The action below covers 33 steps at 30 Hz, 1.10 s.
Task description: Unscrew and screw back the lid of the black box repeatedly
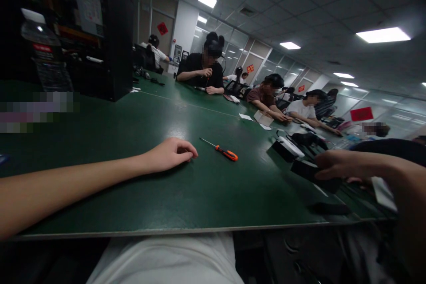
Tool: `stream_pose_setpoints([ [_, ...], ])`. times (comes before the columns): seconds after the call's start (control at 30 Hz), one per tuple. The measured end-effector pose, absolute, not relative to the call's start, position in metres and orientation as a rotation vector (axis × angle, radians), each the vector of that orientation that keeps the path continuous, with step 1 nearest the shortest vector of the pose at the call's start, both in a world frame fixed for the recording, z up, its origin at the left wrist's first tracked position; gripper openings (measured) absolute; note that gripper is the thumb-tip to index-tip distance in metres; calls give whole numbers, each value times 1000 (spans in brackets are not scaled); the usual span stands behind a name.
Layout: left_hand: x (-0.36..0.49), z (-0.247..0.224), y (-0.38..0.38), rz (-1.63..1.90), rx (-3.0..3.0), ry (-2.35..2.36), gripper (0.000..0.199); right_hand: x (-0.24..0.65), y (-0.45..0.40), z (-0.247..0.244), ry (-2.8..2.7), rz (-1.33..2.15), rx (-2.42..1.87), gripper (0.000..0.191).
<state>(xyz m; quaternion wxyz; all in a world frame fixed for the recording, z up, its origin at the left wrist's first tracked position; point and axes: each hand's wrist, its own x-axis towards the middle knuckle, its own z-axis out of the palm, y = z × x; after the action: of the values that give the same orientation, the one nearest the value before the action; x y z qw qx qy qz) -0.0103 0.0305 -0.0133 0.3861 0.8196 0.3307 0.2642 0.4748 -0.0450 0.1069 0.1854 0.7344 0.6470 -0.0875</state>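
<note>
My left hand (171, 154) rests on the green table with its fingers loosely curled, a gap beside the thumb and nothing visible in it. Just to its right lies a screwdriver (228, 153) with an orange and black handle, its thin shaft pointing up and left. The screwdriver is not touched by either hand. Over at the right, my right hand (336, 164) is closed on a black box (304, 171), with part of the grip dark and blurred. Next to this box is a black and white device (289, 147).
An open computer case (120, 40) and a plastic bottle (46, 53) stand at the left. Cables and dark items lie around my right hand, with part of another hand (356, 181) beside it. Several people sit farther along the table (166, 204). White paper (245, 116) lies toward them.
</note>
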Motion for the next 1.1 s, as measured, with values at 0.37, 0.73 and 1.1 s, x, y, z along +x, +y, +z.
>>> stream_pose_setpoints([
  [0.37,-11,-10,28,657,2103,824,27,314,-67,134,2119,-1,1455,4],
  [0.73,-9,-14,29,689,2086,830,30,223,-48,98,2523,269,647,22],
  [1.1,-13,-8,18,630,2175,561,39,214,-36,86,2561,299,765,30],
])
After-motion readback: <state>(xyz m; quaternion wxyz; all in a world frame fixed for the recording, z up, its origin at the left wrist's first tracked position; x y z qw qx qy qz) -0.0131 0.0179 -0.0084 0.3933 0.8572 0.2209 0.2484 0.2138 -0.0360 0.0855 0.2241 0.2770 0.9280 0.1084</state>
